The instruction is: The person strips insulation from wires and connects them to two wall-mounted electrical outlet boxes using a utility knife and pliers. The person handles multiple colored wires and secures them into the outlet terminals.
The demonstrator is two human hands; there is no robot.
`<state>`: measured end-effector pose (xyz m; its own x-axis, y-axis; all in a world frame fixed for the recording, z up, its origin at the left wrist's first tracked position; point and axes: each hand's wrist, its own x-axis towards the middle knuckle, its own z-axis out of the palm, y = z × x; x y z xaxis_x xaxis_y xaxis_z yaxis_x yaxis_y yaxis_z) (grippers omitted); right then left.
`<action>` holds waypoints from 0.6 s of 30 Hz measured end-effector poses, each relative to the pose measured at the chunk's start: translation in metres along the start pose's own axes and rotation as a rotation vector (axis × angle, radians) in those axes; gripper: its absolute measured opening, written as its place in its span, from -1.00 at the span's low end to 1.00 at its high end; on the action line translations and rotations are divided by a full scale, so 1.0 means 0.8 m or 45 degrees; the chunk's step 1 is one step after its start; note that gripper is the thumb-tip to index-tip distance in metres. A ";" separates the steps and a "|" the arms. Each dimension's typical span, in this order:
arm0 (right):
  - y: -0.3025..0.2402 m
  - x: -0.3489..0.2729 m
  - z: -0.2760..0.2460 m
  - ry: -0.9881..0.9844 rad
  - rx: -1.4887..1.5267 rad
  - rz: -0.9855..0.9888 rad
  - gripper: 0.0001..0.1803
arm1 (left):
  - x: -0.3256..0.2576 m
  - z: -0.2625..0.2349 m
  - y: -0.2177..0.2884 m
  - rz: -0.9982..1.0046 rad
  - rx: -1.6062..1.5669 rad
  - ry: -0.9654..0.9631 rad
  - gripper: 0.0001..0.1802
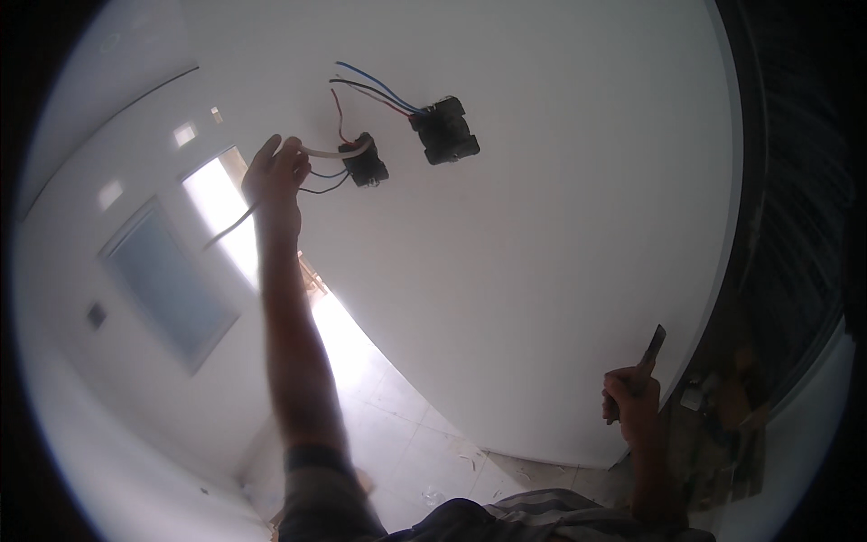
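My left hand (275, 172) is raised to the wall, its fingers closed round a pale sheathed cable (327, 154). This cable comes out of a black electrical box (367, 164) set in the wall, and its loose end hangs below my hand. Thin red, blue and dark wires also stick out of that box. To its upper right sits a larger black electrical box (444, 132), with blue, black and red wires (375, 86) reaching out to the left. Low on the right, my right hand (632, 402) grips a utility knife (652, 348), its tip pointing up, away from both boxes.
The white wall (560, 244) fills the middle. A bright doorway (226, 217) and a bluish framed panel (172, 280) are on the left. Bits of debris lie on the tiled floor (397, 425). Dark clutter (722, 397) stands beyond the wall's edge at lower right.
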<state>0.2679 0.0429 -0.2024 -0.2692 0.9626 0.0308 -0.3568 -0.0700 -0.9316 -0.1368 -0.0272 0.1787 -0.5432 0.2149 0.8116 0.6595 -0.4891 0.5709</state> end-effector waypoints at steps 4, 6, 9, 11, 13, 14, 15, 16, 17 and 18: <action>0.002 -0.010 0.007 -0.047 -0.117 -0.129 -0.85 | 0.000 0.005 0.014 -0.063 -0.204 -0.037 -0.60; -0.002 -0.013 0.008 -0.091 -0.174 -0.158 -0.79 | -0.008 0.011 0.017 -0.094 -0.256 -0.112 -0.62; -0.008 -0.016 0.010 -0.140 -0.187 -0.113 -0.74 | -0.031 0.012 0.015 -0.162 -0.250 -0.245 -0.67; -0.002 -0.016 0.007 -0.136 -0.168 -0.056 -0.74 | -0.046 0.017 0.007 -0.209 -0.109 -0.289 -0.68; -0.001 -0.015 0.002 -0.142 -0.170 -0.005 -0.74 | -0.048 0.014 -0.009 -0.323 -0.308 -0.190 -0.64; 0.000 -0.015 0.000 -0.141 -0.178 0.018 -0.75 | -0.051 0.012 -0.015 -0.400 -0.387 -0.169 -0.62; 0.001 -0.014 -0.001 -0.139 -0.186 0.042 -0.76 | -0.055 0.009 -0.021 -0.478 -0.465 -0.149 -0.60; 0.002 -0.013 -0.002 -0.135 -0.193 0.041 -0.76 | -0.063 0.009 -0.029 -0.599 -0.488 -0.211 -0.58; 0.005 -0.012 -0.002 -0.136 -0.198 0.041 -0.77 | -0.067 0.007 -0.035 -0.708 -0.586 -0.338 -0.58; 0.007 -0.012 -0.002 -0.136 -0.204 0.041 -0.78 | -0.070 0.005 -0.041 -0.818 -0.684 -0.464 -0.57</action>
<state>0.2701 0.0337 -0.2084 -0.3749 0.9266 0.0303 -0.2015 -0.0496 -0.9782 -0.1260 -0.0193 0.1149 -0.4640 0.7910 0.3989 -0.0934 -0.4915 0.8659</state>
